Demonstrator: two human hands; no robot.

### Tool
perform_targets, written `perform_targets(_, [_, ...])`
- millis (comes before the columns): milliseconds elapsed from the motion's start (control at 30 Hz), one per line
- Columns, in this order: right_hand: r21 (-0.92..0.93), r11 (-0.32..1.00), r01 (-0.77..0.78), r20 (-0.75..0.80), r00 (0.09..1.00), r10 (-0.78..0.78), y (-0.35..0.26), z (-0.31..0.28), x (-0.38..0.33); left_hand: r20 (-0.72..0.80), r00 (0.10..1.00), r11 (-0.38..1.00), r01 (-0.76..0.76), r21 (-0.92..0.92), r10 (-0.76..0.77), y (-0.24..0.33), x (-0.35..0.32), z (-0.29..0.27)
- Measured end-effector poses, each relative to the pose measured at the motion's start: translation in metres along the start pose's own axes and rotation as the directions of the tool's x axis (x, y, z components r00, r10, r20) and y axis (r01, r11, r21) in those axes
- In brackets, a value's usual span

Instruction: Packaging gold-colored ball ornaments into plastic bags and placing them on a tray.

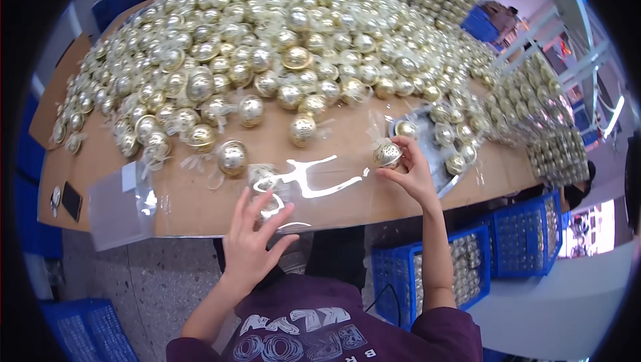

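My right hand (412, 173) pinches a shiny gold ball ornament (386, 155) with a cut or etched pattern, a pale ribbon showing above it. Below and left of it, a clear plastic package (320, 178) lies at the table's near edge, glaring with reflected light. A couple of ornaments (266, 178) show at its left end. Over that end my left hand (254, 238) is spread, holding nothing; whether its fingertips touch the plastic I cannot tell. Several loose ornaments, among them a larger ball (232, 157), sit just beyond.
A big heap of gold ornaments (294, 58) covers the far part of the brown table (180, 202). Clear plastic bags (120, 212) and a phone (71, 202) lie at left. On the right are a grey tray (437, 178), stacked packs (534, 95) and blue crates (394, 278) of ornaments.
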State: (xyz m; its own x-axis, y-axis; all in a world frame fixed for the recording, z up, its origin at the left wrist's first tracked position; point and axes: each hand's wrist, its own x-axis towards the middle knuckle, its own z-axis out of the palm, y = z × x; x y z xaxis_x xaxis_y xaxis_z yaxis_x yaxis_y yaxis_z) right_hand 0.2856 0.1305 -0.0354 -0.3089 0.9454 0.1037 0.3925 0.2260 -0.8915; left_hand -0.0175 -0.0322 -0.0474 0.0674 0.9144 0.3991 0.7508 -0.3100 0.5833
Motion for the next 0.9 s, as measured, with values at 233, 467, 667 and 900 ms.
perform_targets(233, [0.136,0.988,-0.076,-0.017,0.997,0.079,0.014,0.01,-0.044,0.114,0.993,0.998,-0.011,-0.066,0.019,-0.003,0.047,-0.001])
perform_targets(467, [-0.063,0.972,0.227,0.115,0.969,-0.219,0.008,0.067,-0.041,0.19,0.98,0.998,-0.043,-0.05,0.052,-0.005,0.045,0.007])
perform_targets(667, [-0.12,0.972,0.2,0.178,0.968,-0.178,-0.006,0.111,-0.011,0.203,0.968,0.988,-0.152,0.018,0.145,-0.012,0.041,0.002])
perform_targets(900, [0.14,0.99,-0.034,-0.051,0.998,0.042,-0.028,0.017,0.033,0.23,0.965,0.985,-0.15,0.085,0.127,-0.008,0.04,0.001])
